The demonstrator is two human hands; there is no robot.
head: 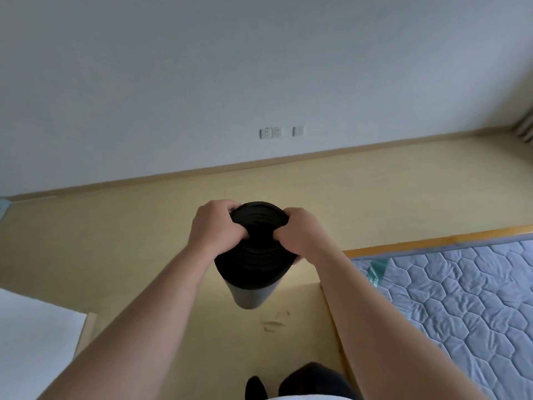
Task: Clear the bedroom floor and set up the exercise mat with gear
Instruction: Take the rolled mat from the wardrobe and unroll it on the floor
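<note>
A rolled-up black exercise mat [255, 267] is held upright in front of me, its spiral end facing the camera and its grey outer side showing below. My left hand [215, 226] grips the top rim of the roll on the left. My right hand [298, 230] grips the rim on the right, fingers curled into the roll's layers. The lower end of the roll hangs above the light wooden floor [144, 226].
A bed with a blue quilted mattress [461, 298] and wooden frame fills the right side. A white surface [34, 336] lies at the lower left. The white wall with three sockets [278, 131] is ahead. A curtain [526, 125] hangs at the far right. My dark shoe [255, 386] shows below.
</note>
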